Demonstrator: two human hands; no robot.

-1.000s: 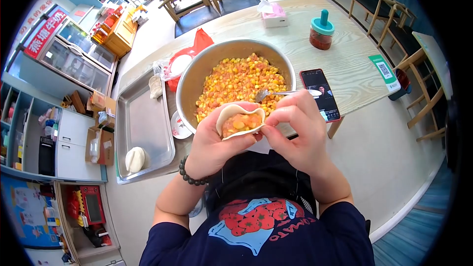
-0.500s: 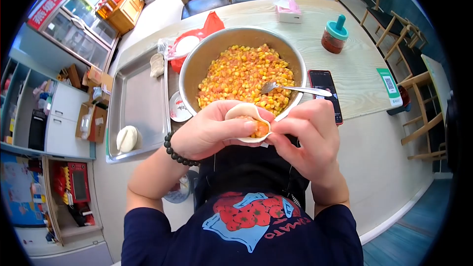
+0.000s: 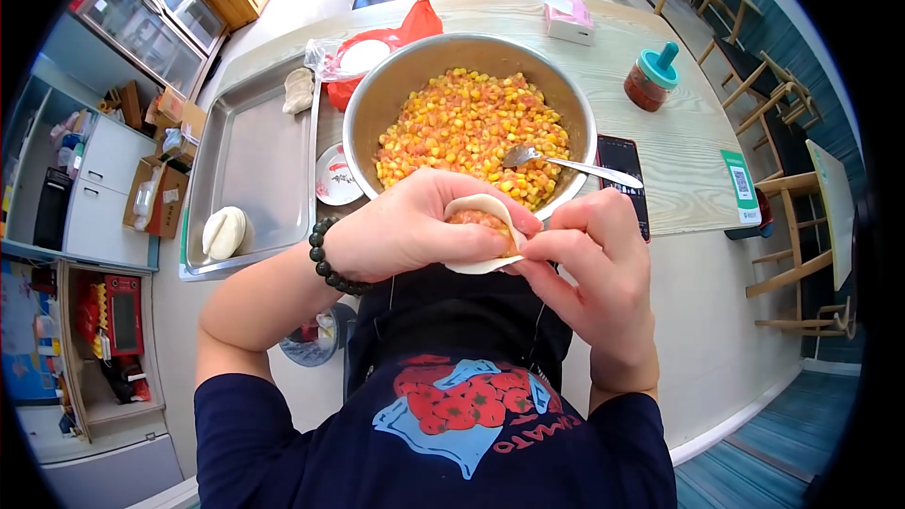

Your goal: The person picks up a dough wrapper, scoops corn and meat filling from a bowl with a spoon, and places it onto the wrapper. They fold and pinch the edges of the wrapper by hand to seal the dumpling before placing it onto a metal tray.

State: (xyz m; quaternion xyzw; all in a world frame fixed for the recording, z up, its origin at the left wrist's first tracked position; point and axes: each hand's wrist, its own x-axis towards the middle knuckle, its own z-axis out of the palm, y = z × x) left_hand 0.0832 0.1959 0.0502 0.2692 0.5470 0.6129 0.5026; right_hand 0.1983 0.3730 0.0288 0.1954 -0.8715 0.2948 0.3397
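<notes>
A round dough wrapper (image 3: 484,210), partly folded around orange-pink filling, is between my hands in front of the bowl. My left hand (image 3: 419,221) holds it from the left, thumb across the filling. The fingertips of my right hand (image 3: 599,269) pinch the wrapper's right edge. Just beyond stands a large metal bowl (image 3: 363,104) of corn and meat filling (image 3: 471,132). A metal spoon (image 3: 580,168) rests in it, the handle over the rim above a phone (image 3: 622,162).
A metal tray (image 3: 255,146) at left holds a shaped dumpling (image 3: 299,91) and a stack of wrappers (image 3: 226,232). Near it are a small plate (image 3: 335,176) and a red bag (image 3: 419,21). A lidded jar (image 3: 650,78), tissue box (image 3: 568,19) and QR card (image 3: 742,187) stand right.
The head view has shifted and turned slightly. My right fingers still pinch the wrapper's edge, and my left hand still holds it, with its thumb further over the filling.
</notes>
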